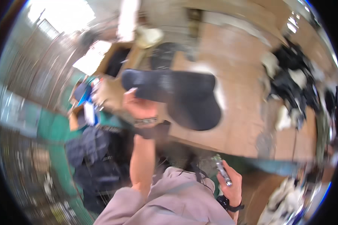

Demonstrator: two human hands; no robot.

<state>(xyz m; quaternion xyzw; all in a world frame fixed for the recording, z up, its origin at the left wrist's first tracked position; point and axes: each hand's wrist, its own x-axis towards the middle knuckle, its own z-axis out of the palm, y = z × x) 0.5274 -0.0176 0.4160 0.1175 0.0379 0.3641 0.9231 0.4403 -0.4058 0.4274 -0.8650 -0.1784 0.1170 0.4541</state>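
Head view, from where I stand, has the dark cap (193, 95) up in front of the person, over the near part of the bench (240, 123), its long axis running roughly left to right. The left hand (141, 107) has it by its left end, the fingers closed on the edge, though blur hides exactly how they wrap. From those fingers the cap reaches away to the right, and its broad rounded part hangs at the far end, toward the person. The right hand (231, 180) is lower, near the bench's front edge and well apart from the cap, which lies ahead and to the left of it; its fingers are curled around a small metal tool (224, 173), slim and shiny, its exact kind too small to tell. So the left hand is plainly the nearer one. The cap looks like matte cloth, smooth and softly curved, against the flat tan face of the bench. Off to the right on that surface sits a crumpled cloth pile (293, 78), black and white, all loose folds. The left wrist carries a patterned band (145, 121), the right a black watch (229, 204).
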